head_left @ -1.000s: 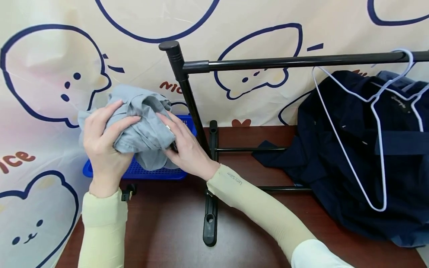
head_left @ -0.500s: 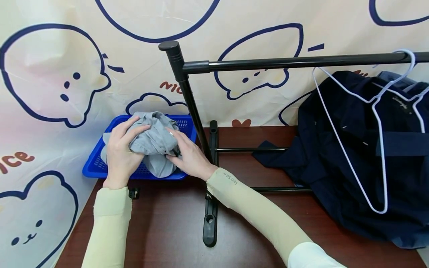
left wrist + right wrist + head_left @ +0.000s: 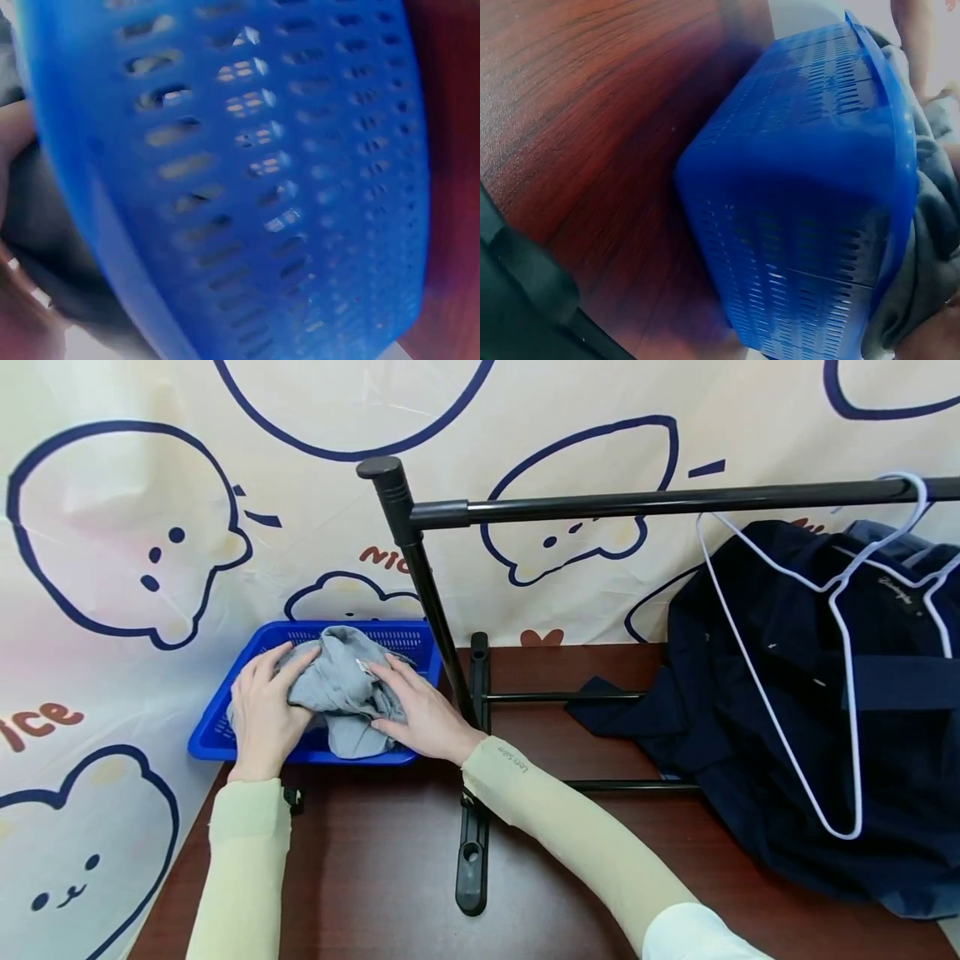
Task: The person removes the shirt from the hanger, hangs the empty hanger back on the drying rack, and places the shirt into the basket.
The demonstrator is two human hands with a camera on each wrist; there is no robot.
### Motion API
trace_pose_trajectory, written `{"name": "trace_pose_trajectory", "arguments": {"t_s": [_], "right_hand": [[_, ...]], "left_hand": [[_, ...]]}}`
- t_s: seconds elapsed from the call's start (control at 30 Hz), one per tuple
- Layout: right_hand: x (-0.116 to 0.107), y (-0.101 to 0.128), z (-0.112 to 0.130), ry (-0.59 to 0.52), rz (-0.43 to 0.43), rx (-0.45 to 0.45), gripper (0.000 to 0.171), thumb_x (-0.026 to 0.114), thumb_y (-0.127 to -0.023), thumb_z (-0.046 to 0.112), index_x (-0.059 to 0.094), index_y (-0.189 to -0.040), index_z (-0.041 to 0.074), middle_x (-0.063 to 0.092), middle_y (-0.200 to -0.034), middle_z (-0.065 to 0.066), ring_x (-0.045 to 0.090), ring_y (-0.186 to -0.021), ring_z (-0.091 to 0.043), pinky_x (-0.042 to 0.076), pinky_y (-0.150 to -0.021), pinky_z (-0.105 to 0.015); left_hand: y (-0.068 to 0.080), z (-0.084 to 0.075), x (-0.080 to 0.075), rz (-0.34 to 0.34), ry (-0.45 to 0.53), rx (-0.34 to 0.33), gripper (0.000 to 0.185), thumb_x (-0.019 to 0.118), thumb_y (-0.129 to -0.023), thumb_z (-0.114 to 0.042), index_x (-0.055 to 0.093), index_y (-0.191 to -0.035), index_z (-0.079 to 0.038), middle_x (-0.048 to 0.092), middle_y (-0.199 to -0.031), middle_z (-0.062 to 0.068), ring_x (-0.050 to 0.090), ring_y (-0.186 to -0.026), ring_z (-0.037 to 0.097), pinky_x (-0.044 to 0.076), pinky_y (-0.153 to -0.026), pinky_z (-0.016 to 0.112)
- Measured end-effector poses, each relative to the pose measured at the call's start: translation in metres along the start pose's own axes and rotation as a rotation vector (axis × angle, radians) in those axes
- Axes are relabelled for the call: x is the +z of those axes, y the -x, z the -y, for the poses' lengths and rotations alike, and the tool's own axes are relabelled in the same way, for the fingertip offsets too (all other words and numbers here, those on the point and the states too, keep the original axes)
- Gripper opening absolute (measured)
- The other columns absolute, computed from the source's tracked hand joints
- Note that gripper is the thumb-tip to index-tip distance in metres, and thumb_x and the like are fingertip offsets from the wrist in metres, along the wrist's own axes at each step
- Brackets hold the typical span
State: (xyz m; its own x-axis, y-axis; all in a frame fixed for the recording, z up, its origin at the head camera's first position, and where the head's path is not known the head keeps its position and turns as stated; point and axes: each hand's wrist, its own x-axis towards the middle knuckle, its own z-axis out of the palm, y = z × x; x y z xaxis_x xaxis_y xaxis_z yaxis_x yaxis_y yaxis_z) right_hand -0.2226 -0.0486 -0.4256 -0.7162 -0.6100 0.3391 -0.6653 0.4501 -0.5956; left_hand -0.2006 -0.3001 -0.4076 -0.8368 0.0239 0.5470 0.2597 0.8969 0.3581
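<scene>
The grey cloth sits bunched in the blue basket, towards its near side. The left hand holds its left side, fingers partly bent over it; the right hand grips its right side between bent fingers and thumb. A loose fold hangs close to the near rim, so letting go off-centre could leave it draped outside. Fingers caught in the folds could drag the cloth up again. Hard pressure on one side might slide or tip the basket on the bench. The right wrist is near the rack; a careless pull back could knock it.
</scene>
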Motion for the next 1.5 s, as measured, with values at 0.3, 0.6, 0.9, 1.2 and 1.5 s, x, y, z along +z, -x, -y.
{"name": "trace_pose_trajectory", "arguments": {"t_s": [0.3,0.6,0.9,1.2,1.5], "right_hand": [[-0.010,0.010,0.014,0.183,-0.044,0.044,0.069,0.069,-0.095,0.048,0.047,-0.153,0.016,0.030,-0.161,-0.010,0.023,-0.149,-0.030,0.026,-0.117,-0.049],[0.010,0.020,0.022,0.601,0.104,0.056,0.051,0.042,-0.106,0.055,0.061,-0.144,0.027,0.058,-0.139,0.000,0.046,-0.131,-0.022,0.023,-0.116,-0.048],[0.014,0.008,0.011,0.582,0.274,-0.040,0.046,0.036,-0.110,0.049,0.066,-0.138,0.029,0.065,-0.133,0.010,0.052,-0.130,-0.013,0.021,-0.118,-0.041],[0.011,0.001,0.013,0.614,0.354,-0.053,0.041,0.038,-0.110,0.042,0.073,-0.128,0.028,0.075,-0.106,0.013,0.066,-0.103,-0.008,0.034,-0.106,-0.035],[0.016,0.006,0.007,0.484,0.242,-0.061,0.035,0.049,-0.107,0.043,0.078,-0.120,0.028,0.074,-0.110,0.014,0.063,-0.112,-0.011,0.028,-0.114,-0.036]], "left_hand": [[0.012,0.007,0.002,0.148,-0.022,-0.131,0.041,0.058,-0.099,-0.009,0.065,-0.140,-0.014,0.050,-0.149,0.021,0.042,-0.134,0.050,0.030,-0.105,0.068],[0.009,-0.007,0.012,0.432,-0.086,-0.164,0.052,0.062,-0.101,-0.040,0.060,-0.144,-0.011,0.040,-0.153,0.029,0.038,-0.135,0.054,0.029,-0.100,0.076],[0.006,-0.014,0.022,0.569,-0.175,-0.199,0.046,0.057,-0.102,-0.031,0.063,-0.139,-0.004,0.040,-0.153,0.029,0.040,-0.133,0.055,0.032,-0.099,0.074],[0.005,-0.012,0.024,0.665,-0.136,-0.257,0.050,0.054,-0.102,-0.033,0.059,-0.143,-0.004,0.036,-0.156,0.026,0.033,-0.139,0.052,0.027,-0.102,0.075],[0.008,-0.012,0.026,0.640,-0.131,-0.274,0.052,0.053,-0.103,-0.036,0.057,-0.145,-0.006,0.034,-0.158,0.025,0.030,-0.141,0.050,0.027,-0.105,0.072]]}}
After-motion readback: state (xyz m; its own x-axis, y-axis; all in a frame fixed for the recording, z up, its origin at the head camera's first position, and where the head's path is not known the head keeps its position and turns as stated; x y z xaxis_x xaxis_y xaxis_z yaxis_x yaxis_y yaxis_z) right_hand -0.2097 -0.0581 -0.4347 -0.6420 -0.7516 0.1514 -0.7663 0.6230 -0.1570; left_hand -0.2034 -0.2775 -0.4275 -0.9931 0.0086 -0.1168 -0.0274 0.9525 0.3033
